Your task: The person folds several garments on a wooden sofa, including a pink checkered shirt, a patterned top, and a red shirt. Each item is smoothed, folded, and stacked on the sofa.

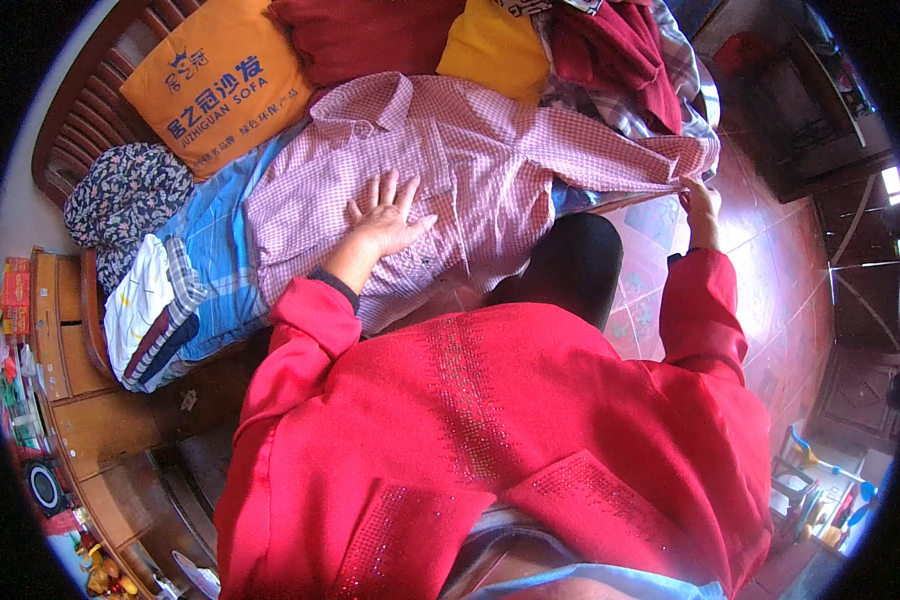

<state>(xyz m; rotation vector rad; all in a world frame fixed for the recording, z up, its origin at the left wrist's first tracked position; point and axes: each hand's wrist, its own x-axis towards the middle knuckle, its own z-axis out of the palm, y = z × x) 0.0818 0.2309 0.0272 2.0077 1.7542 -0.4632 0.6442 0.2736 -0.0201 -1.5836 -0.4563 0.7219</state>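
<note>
A pink checked long-sleeved shirt (487,165) lies spread on the bench, its collar towards the top and its front upward. My left hand (388,223) rests flat on the shirt's front, palm down with fingers apart. At the right, my right hand (700,199) pinches the cuff end of one sleeve, which stretches out past the bench's edge. The other sleeve cannot be made out. Under the shirt is a blue checked cloth (225,232). Beside it at the left lies a small stack of folded clothes (150,307), white, grey checked and dark.
An orange printed cushion (221,82) leans on the wooden backrest (82,112), with a floral cloth (124,199) below. Behind the shirt are a dark red cushion (375,37), a yellow cloth (495,49) and piled clothes (615,60). A wooden cabinet (101,427) stands at the left.
</note>
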